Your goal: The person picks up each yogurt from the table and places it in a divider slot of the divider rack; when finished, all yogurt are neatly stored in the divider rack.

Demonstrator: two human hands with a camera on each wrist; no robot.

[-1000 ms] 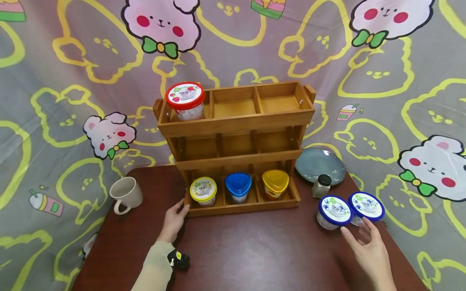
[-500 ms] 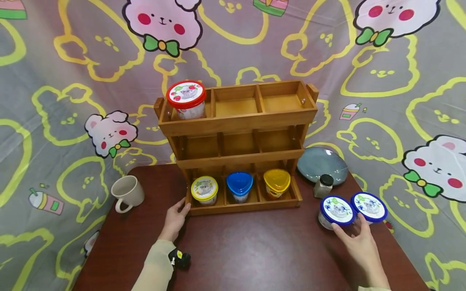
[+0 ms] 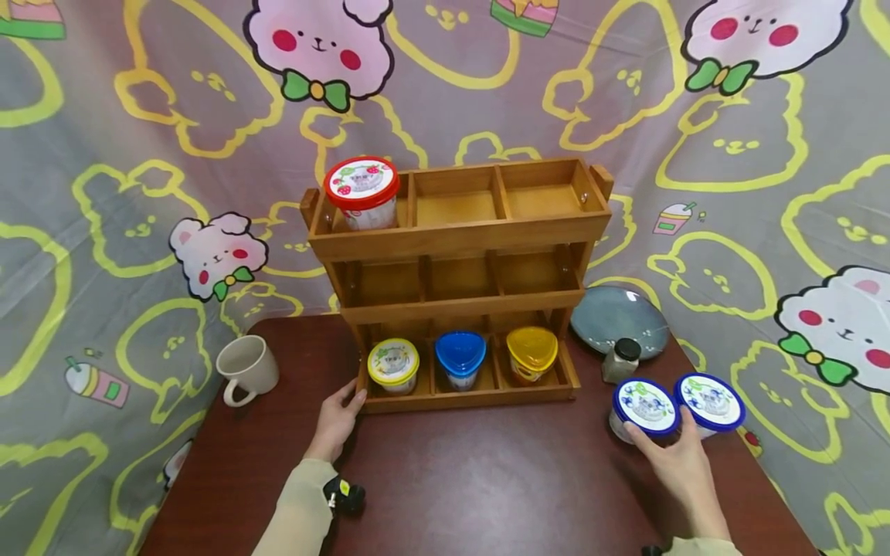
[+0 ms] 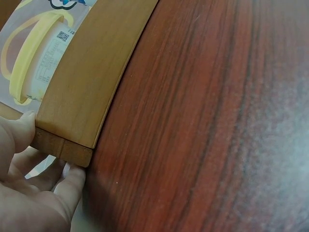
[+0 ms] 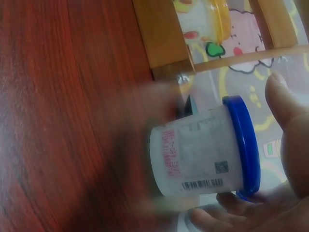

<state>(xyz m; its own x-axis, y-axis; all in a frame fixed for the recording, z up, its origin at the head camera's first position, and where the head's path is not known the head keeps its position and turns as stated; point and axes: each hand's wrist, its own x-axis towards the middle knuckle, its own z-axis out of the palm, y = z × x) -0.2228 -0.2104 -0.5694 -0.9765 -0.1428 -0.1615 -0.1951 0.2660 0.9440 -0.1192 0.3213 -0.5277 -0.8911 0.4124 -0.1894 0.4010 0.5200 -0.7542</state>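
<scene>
The right hand [image 3: 677, 459] is spread around the blue-lidded tub [image 3: 647, 405] nearer the three-tier wooden rack [image 3: 459, 237], thumb and fingers on opposite sides; finger contact cannot be confirmed. This tub stands on the table [image 3: 487, 479], beside a second blue-lidded tub [image 3: 711, 401]. The left hand [image 3: 336, 422] pinches the rack's lower left corner. A black-capped jar [image 3: 621, 361] stands behind the tubs.
</scene>
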